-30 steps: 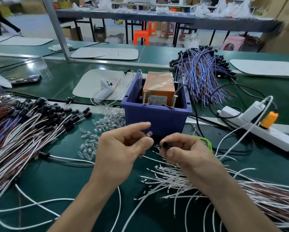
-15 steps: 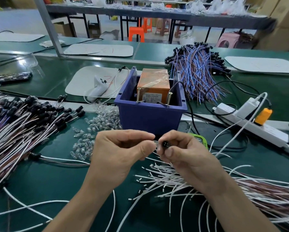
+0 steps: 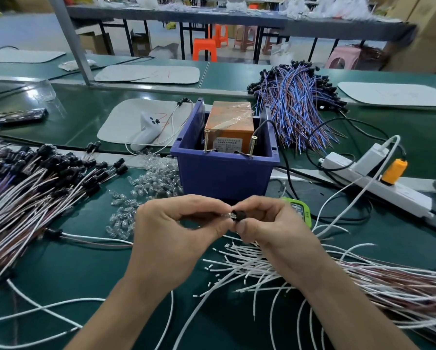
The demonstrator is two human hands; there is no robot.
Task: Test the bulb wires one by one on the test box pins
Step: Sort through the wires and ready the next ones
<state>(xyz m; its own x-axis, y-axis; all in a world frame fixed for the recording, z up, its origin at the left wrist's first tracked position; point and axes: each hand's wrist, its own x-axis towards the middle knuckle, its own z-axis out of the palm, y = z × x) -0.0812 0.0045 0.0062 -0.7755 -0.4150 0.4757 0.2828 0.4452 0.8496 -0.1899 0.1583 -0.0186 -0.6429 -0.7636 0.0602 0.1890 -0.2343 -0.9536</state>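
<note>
Wires (image 3: 35, 198), finished, with black sockets: one large heap at far left of the surface (image 3: 85, 263), too many to count. One stray wire lies just beside it.

Bulbs (image 3: 146, 183), clear, loose: one scatter between heap and bin, uncounted.

Remote (image 3: 145, 132), white: one, on a pale mat behind the bulbs.

Left hand (image 3: 176, 236): thumb and forefinger pinched on a small clear bulb (image 3: 229, 215), its tip now touching the socket mouth. A second ago bulb and socket were held slightly apart; the two have since closed together. Judged: bulb is being seated, so this wire is not yet ready for testing.

Socket (image 3: 237, 215), black: one, clamped in right hand (image 3: 275, 231) fingertips, held above the surface just in front of the bin. Its wire trails under the right hand; exact run cannot be told.

Bin (image 3: 224, 173), blue: one, holding one orange test box (image 3: 228, 120).

Pins (image 3: 206, 141): two, upright screws at the bin's near rim, nothing touching either.

Counter (image 3: 299, 210), green: one, partly hidden behind the right hand.

Wires, blue and brown (image 3: 295, 107): one bundle behind the bin, right.

White wires (image 3: 275, 269): one loose spread under and right of the right hand, uncounted.

Power strip (image 3: 373, 183): one, with one white and one orange plug.
</note>
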